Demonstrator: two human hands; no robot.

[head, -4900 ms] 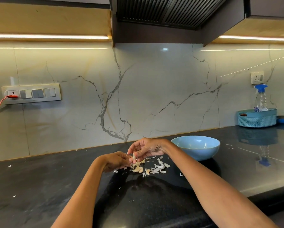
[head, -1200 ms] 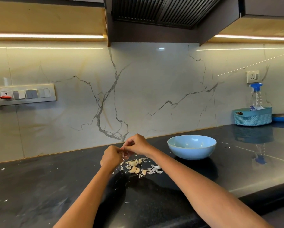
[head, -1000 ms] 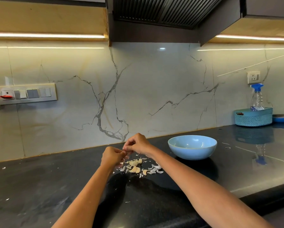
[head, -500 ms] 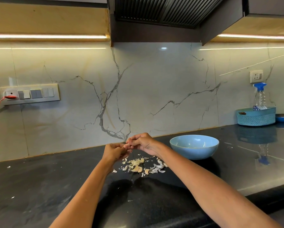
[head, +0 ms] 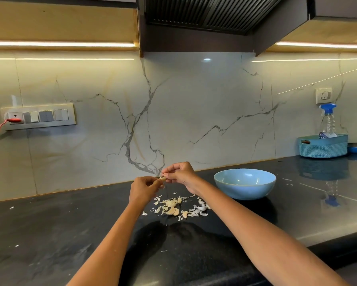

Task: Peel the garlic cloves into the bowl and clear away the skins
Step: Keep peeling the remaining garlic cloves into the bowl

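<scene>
Head view: two hands meet above the black counter [head: 49, 234], the left hand [head: 142, 189] and right hand [head: 178, 173] both pinching one garlic clove [head: 163, 178] between curled fingertips. Below them lies one heap of skins and cloves [head: 178, 207], too jumbled to count. One blue bowl [head: 244, 183] stands just right of it. One teal basket [head: 323, 145] holds one spray bottle [head: 328, 119].

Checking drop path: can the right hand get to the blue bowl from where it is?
Probably yes: the right hand pinches the garlic clove just beside the blue bowl, with only bare counter between.
</scene>
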